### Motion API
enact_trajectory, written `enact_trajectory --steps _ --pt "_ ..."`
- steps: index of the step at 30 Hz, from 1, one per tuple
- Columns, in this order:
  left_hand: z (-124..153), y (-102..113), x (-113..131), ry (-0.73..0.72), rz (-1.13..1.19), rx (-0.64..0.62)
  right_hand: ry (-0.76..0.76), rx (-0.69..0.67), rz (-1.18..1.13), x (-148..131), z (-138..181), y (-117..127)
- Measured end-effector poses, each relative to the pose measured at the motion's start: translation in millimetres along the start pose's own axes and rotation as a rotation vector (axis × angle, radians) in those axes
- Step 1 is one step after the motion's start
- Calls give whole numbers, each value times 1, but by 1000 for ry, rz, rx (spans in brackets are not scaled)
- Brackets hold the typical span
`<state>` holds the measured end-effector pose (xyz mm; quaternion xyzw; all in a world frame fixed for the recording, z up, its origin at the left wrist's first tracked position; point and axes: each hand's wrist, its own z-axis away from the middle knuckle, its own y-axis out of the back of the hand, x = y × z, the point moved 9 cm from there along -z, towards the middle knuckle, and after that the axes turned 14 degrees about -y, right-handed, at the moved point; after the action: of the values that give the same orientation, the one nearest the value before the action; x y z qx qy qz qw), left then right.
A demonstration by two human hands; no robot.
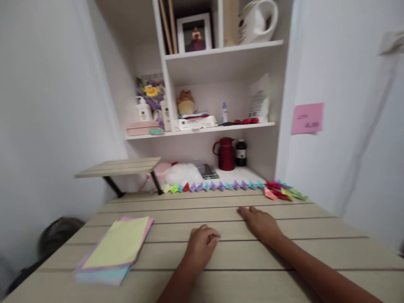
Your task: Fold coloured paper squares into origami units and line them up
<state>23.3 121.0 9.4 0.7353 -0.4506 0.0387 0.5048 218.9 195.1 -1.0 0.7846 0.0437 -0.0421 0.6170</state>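
Observation:
My left hand [202,245] rests on the wooden table [227,254] near the middle, its fingers curled in and nothing visible in them. To the right and a little farther off, my right hand [260,224] lies palm down on the planks with its fingers stretched forward, holding nothing. A stack of coloured paper [118,244], pale yellow on top with pink and blue edges below, lies left of my left hand. Along the table's back edge runs a row of small folded paper pieces [221,186]. More folded pieces are heaped at its right end [280,191].
A small raised wooden stand [120,166] on black legs is at the back left. Behind the table, white shelves [195,131] hold a dark red jug [226,155], a dark bottle [241,152] and a picture frame [195,33]. A pink note [307,118] sticks to the right wall.

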Motion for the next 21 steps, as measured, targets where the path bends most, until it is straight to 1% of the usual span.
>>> enact_trajectory --steps 4,7,9,11,13,14,15,16,17,19,21 --pt "13 11 0 35 -62 50 19 11 7 -1 6 -4" --pt "18 23 8 29 -103 89 28 51 29 4 10 -10" --pt "17 36 17 19 -123 123 30 66 23 9 11 -17" --pt "15 57 25 11 -143 166 24 72 2 14 12 -23" --pt "14 87 31 0 -192 214 8 64 -34 18 11 -27" --pt "13 103 35 -35 -290 201 -3 53 -54 19 10 -29" --pt "13 118 34 -28 -409 161 -14 40 -73 20 8 -30" --pt "17 136 25 54 -538 139 -25 27 -89 21 7 -31" --pt "24 159 10 211 -665 149 -35 17 -100 21 5 -32" --pt "39 194 -15 389 -750 193 -49 8 -115 22 2 -34" --pt "55 216 -42 542 -795 199 -51 5 -121 22 0 -36"
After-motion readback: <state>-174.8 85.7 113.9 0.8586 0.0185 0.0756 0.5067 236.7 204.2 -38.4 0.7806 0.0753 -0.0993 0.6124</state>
